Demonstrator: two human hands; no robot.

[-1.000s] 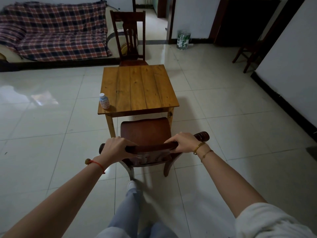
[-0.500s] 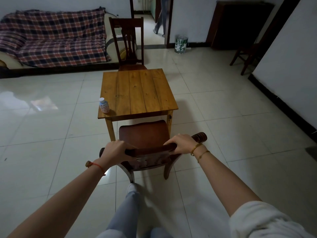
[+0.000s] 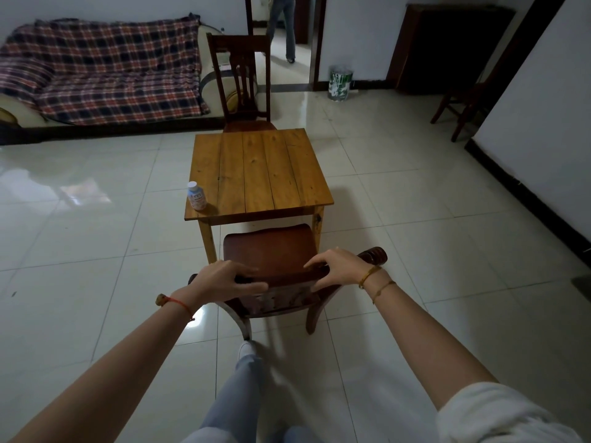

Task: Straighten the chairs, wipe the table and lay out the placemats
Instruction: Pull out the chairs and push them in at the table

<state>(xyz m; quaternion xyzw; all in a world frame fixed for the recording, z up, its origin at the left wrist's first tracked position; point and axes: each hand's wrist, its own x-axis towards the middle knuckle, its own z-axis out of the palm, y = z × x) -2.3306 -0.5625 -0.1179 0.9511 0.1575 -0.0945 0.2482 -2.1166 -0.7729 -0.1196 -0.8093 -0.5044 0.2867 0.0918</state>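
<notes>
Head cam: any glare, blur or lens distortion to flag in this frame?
Head view: dim room; window glare on the glossy floor tiles at left; fisheye bows the right wall's baseboard; slight motion blur on the trouser leg; table and near chair stay sharp.

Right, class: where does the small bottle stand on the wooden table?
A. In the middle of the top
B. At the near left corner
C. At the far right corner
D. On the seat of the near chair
B: the small bottle stands upright at the near left corner of the wooden table, on the person's left-hand side, away from the near chair.
</notes>
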